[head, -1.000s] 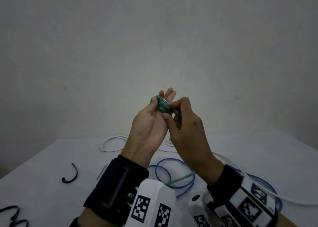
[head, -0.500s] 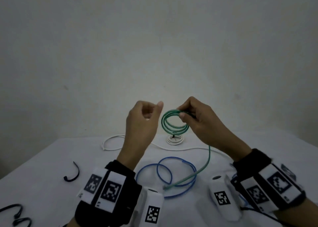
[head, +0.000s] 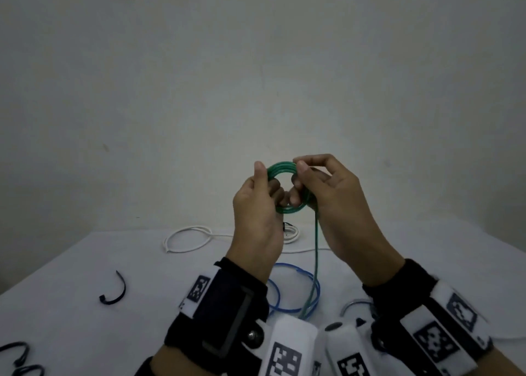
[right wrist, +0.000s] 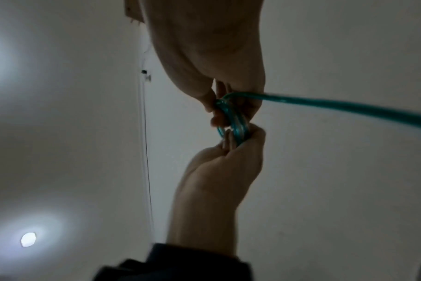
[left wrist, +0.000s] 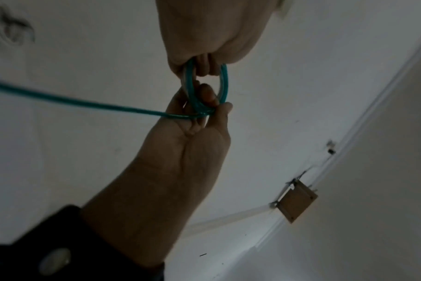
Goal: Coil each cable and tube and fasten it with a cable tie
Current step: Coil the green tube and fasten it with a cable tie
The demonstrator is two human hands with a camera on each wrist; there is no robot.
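A green tube (head: 281,167) is wound into a small coil of several loops, held up in front of the wall. My left hand (head: 263,182) grips the coil's left side, thumb on top. My right hand (head: 299,173) pinches its upper right side. The tube's loose tail (head: 316,247) hangs from the coil's lower right down to the table. In the left wrist view the left hand (left wrist: 212,112) pinches the green tube (left wrist: 222,83) where the tail leaves. In the right wrist view the right hand (right wrist: 238,138) clamps the bunched loops (right wrist: 238,123).
On the white table (head: 85,304) lie a loose blue cable (head: 277,296) below my hands, a white cable (head: 185,240) farther back and a small tied white coil (head: 293,234). Black cable ties lie at the left (head: 115,293) and at the bottom left corner (head: 17,355).
Half a second ago my left hand was off the coil and the loops hung loose from my right hand. Now the left hand grips the coil again and the loops are drawn together.
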